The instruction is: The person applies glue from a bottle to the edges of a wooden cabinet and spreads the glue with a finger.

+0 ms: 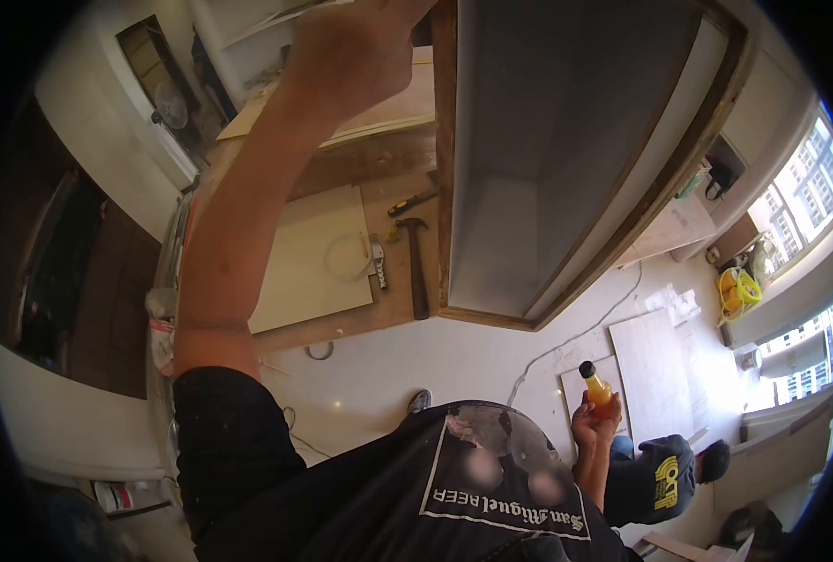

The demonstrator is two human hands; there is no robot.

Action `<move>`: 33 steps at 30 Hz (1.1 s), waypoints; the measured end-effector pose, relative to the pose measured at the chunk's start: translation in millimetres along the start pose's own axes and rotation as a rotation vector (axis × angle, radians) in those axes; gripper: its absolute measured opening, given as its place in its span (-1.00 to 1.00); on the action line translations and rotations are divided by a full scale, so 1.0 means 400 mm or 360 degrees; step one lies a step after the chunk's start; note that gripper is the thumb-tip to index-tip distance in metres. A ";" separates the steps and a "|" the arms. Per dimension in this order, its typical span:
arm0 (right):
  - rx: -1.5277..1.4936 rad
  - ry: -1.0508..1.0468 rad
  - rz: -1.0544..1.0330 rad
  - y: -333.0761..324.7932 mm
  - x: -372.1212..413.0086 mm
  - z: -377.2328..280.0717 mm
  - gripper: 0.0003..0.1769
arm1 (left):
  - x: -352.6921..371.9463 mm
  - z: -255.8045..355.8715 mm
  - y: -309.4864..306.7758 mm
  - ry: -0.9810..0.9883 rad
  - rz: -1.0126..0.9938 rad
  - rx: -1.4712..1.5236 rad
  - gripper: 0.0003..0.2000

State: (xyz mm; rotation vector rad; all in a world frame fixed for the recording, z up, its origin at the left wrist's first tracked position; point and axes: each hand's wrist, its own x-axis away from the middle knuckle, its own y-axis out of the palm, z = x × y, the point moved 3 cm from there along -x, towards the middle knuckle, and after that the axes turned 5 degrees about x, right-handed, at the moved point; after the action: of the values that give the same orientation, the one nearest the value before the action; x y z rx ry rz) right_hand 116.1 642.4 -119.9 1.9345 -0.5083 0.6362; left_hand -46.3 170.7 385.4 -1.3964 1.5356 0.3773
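Observation:
My left hand (pixel 365 56) is raised at the top, beside the wooden edge of an open box-like cabinet (pixel 510 225) with a grey-white inside. Its fingers look curled, but they are partly cut off and what they hold is hidden. Low on the right, my right hand (pixel 596 423) is wrapped around a small bottle (pixel 599 389) of yellow-orange liquid with a black cap. Left of the cabinet, a hammer (pixel 416 267) lies on the wooden worktop (pixel 327 323) near a yellow-and-black cutter knife (pixel 411 203). A pale board (pixel 309 258) lies beside them with a roll of clear tape on it.
A co-worker in a dark shirt (pixel 660 478) is low on the right, near flat boards (pixel 651 375) on the floor. A cable (pixel 566 339) runs across the pale floor. A yellow round object (pixel 738 292) stands by the windows. A dark doorway is on the left.

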 end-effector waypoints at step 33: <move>0.0097 0.0076 0.0025 0.005 -0.001 -0.028 -0.60 | 0.498 0.173 0.183 0.0132 -0.0487 0.0305 -0.24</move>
State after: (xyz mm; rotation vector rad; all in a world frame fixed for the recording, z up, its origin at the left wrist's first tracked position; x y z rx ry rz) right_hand 112.3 651.6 -114.5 1.9693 -0.4796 0.7138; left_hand -50.1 130.2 165.9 -1.4796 1.3563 -0.0147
